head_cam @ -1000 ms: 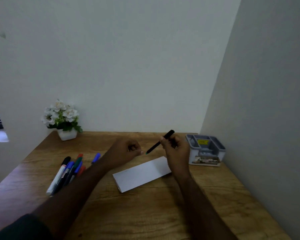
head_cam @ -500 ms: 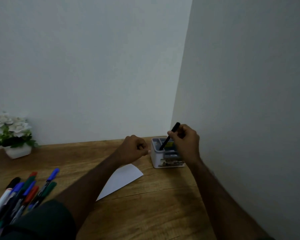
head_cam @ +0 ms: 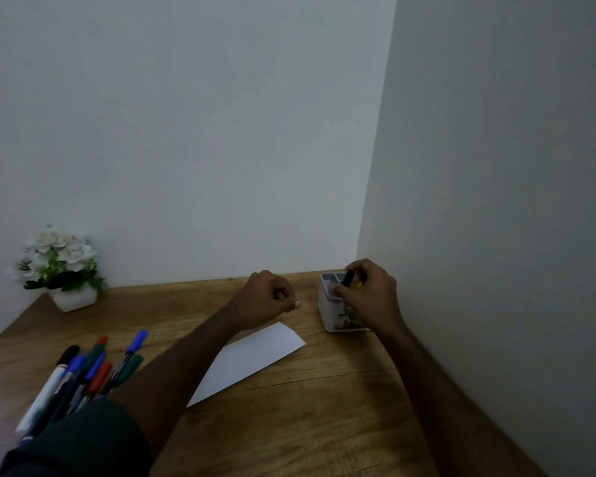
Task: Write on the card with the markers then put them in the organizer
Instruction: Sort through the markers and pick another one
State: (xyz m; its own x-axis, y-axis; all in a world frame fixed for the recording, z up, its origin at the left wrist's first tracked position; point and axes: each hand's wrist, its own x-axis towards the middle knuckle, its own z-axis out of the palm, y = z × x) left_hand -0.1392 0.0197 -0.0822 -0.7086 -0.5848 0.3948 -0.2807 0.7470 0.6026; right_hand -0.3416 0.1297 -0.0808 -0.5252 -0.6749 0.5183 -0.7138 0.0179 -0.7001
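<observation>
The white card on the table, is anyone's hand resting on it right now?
No. The white card lies bare on the table while the left hand hovers closed above its far corner and the right hand is at the organizer.

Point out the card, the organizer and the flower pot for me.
card (head_cam: 255,359), head view, middle of the white sheet.
organizer (head_cam: 327,309), head view, its white left side wall.
flower pot (head_cam: 73,299), head view, front of the white pot.
</observation>
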